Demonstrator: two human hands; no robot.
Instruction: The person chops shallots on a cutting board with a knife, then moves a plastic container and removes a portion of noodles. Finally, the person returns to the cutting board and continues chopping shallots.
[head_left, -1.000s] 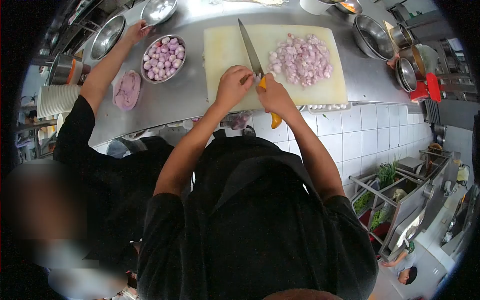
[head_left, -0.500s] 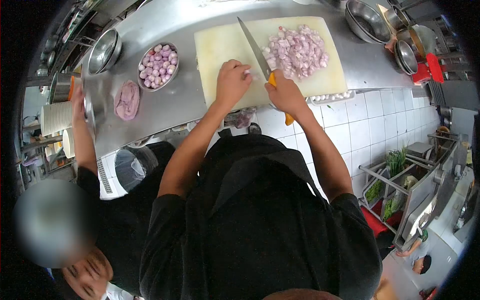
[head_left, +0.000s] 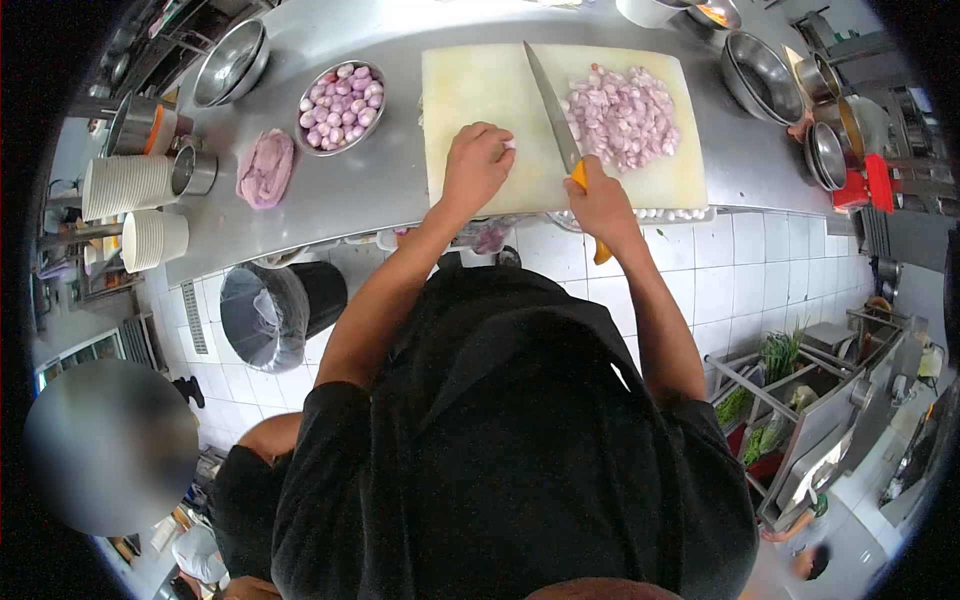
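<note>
Fingers of your right hand (head_left: 604,208) wrap closed round the yellow-handled knife (head_left: 553,105), upper centre of frame. Your left hand (head_left: 476,170) curls, pinching a small shallot piece (head_left: 509,145) over the cutting board (head_left: 475,85). Chopped shallots (head_left: 626,118) heap board's right; whole shallots (head_left: 342,105) fill bowl (head_left: 334,152), upper left.

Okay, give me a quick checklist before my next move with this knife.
1. Knife gripped at its yellow handle by the right hand: ok.
2. Left hand clear of the knife: ok, apart from it.
3. Bare space on the cutting board between left hand and knife: ok.
4. Chopped pile well away from the knife: not ok, it lies close alongside.
5. Knife sharp: cannot tell.
</note>
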